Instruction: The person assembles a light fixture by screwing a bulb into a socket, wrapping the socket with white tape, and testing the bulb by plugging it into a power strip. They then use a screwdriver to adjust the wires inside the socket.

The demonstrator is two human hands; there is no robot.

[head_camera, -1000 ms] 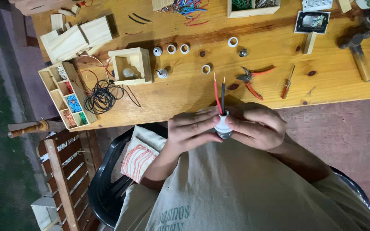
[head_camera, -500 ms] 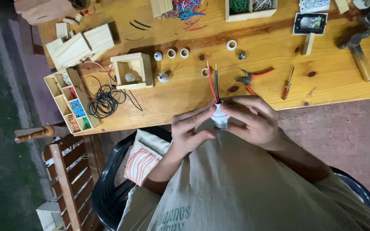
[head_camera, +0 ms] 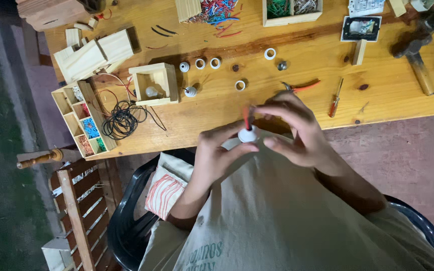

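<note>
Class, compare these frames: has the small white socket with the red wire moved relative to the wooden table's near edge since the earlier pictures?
Yes. The small white socket, held between the left hand and right hand, has come up towards the wooden table; its red wire now overlaps the near edge.

Wooden workbench (head_camera: pixel 297 45) fills the upper frame. Upper left: pale wood blocks (head_camera: pixel 94 52). Left edge: compartmented tray (head_camera: pixel 82 123), black wire coil (head_camera: pixel 122 119) just beside it. Centre left: small open box (head_camera: pixel 154 84); white rings (head_camera: pixel 207 63) to its right. Right of centre: red-handled pliers (head_camera: pixel 302 87), screwdriver (head_camera: pixel 335 98). Far right: hammer (head_camera: pixel 418 47). Top centre: heap of coloured wire offcuts (head_camera: pixel 217 10).
</note>
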